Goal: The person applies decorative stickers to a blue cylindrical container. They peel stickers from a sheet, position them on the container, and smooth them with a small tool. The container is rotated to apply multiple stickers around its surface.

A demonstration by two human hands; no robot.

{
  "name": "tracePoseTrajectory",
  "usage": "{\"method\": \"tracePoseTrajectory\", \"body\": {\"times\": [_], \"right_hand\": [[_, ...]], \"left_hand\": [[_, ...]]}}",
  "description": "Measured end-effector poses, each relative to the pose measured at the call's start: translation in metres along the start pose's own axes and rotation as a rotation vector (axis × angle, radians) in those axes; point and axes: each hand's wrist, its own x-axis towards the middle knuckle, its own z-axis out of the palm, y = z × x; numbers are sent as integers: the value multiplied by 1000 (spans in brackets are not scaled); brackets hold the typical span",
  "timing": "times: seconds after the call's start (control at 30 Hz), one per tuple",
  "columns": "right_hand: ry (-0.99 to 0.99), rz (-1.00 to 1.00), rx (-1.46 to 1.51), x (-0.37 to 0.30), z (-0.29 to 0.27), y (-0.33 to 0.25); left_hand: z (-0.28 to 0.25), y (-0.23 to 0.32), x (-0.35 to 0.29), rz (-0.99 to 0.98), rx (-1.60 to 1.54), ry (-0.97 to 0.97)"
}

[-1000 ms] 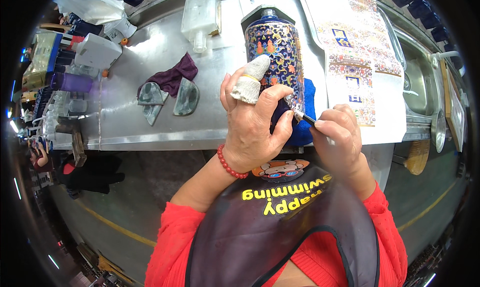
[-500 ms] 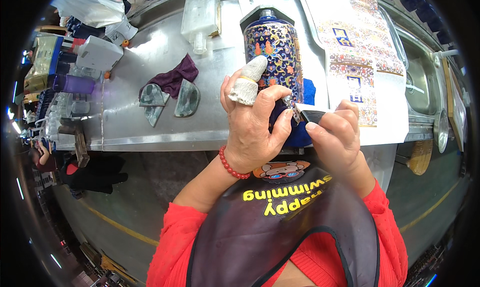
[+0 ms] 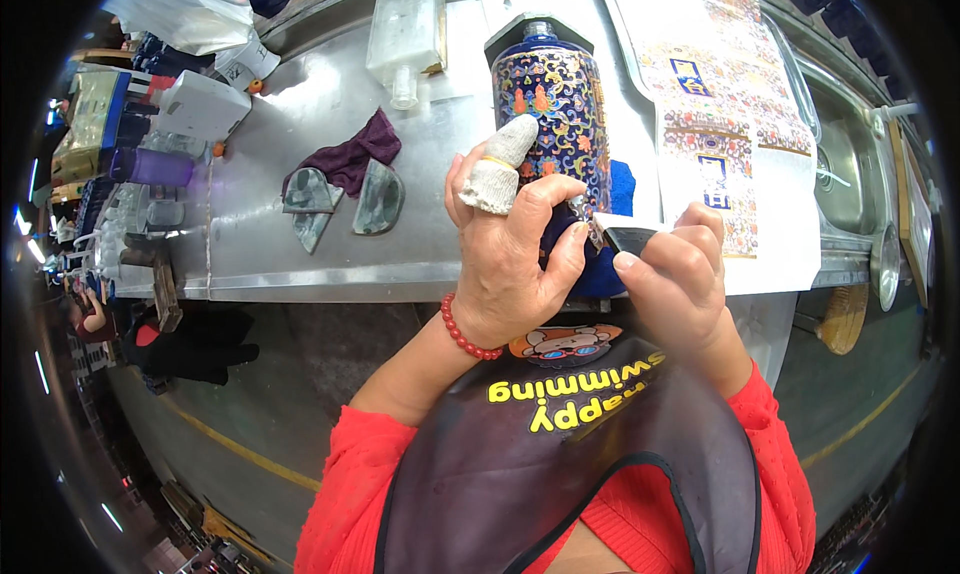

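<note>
Patterned bottle (image 3: 560, 94) is lying toward one o'clock, half-curled left hand (image 3: 515, 254) hiding its six-o'clock end, pinch unclear; right hand (image 3: 688, 274), fingers closed, is gripping dark tool (image 3: 628, 240), tip blurring.

Bottle (image 3: 550, 104) at the left hand (image 3: 515, 249): dark blue, multicoloured scrollwork, orange-red flowers. Tool (image 3: 631, 241) in the right hand (image 3: 682, 274): black. Right of both grips, sheet (image 3: 728, 124): white, multicoloured printed bands. Left of them, cloth (image 3: 352, 156): purple; flat pieces (image 3: 379, 200): mottled grey-green.
</note>
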Motion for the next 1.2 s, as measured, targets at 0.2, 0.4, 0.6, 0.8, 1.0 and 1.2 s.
{"method": "tracePoseTrajectory", "body": {"times": [0.2, 0.4, 0.6, 0.8, 1.0, 1.2], "right_hand": [[-5, 8, 12, 3, 2, 2], [-12, 483, 328, 13, -8, 7], [263, 1141, 1581, 4, -10, 14], [201, 1059, 1469, 10, -16, 20], [-203, 288, 291, 38, -6, 17], [-146, 553, 291, 49, 13, 5]], "left_hand": [[3, -2, -1, -52, -106, 20], [1, -2, -1, -123, -96, 6], [3, -1, 5, -206, -134, 3], [1, 2, 10, -229, -127, -22], [2, 2, 11, -239, -162, -14], [3, 1, 9, -241, -166, -5]]}}
